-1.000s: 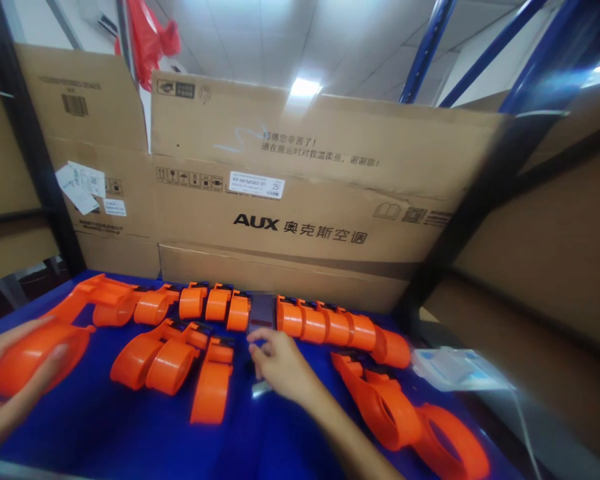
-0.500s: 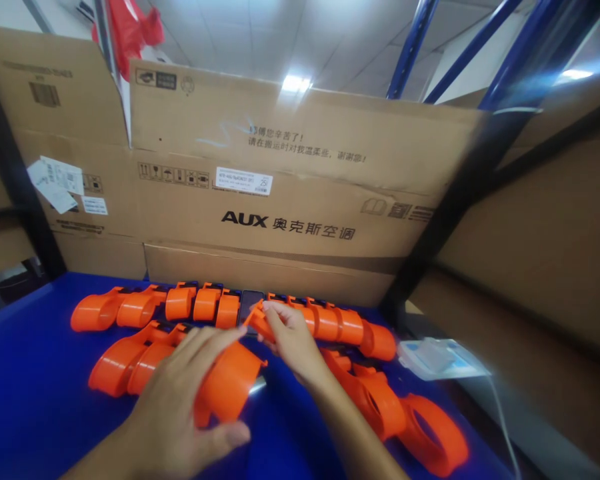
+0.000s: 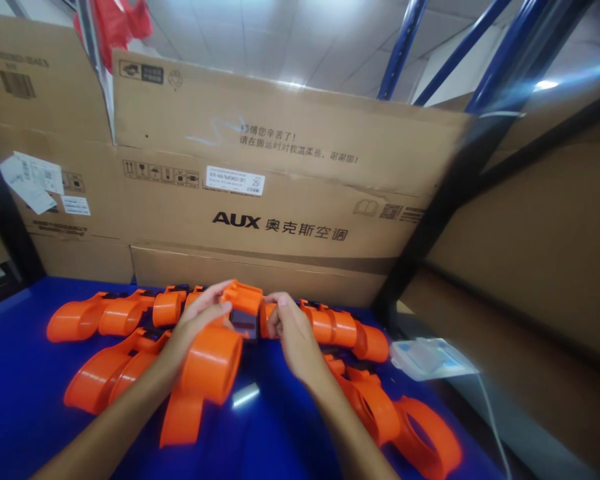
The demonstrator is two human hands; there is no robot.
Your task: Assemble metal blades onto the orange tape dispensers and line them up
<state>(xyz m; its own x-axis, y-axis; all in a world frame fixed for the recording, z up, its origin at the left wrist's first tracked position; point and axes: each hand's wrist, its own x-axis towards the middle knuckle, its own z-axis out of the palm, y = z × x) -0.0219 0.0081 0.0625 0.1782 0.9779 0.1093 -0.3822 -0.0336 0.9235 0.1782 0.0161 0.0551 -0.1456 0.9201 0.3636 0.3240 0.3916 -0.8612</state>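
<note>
My left hand (image 3: 200, 317) grips an orange plastic strap by its ribbed end piece (image 3: 244, 298), raised above the blue table. The rest of this strap, a rolled loop (image 3: 213, 363), hangs beneath the fingers, with a flat tail below it. To the right of the end piece is my right hand (image 3: 293, 333), its fingers curled and pinched together. Whatever may be between those fingertips is too small to make out. Behind the hands, a dark flat phone-like device (image 3: 245, 323) lies among a row of similar orange loops (image 3: 168, 309).
More orange loops lie at left (image 3: 93, 380) and right (image 3: 427, 433) on the blue table (image 3: 275, 440). A clear plastic case (image 3: 433, 359) with a white cable sits at the right edge. Cardboard (image 3: 280, 193) stands along the back, beside a dark post (image 3: 425, 220).
My left hand has moved forward and now grips the strap's end piece. My right hand has come off that piece and slightly right. The loop has turned, and the view has shifted slightly.
</note>
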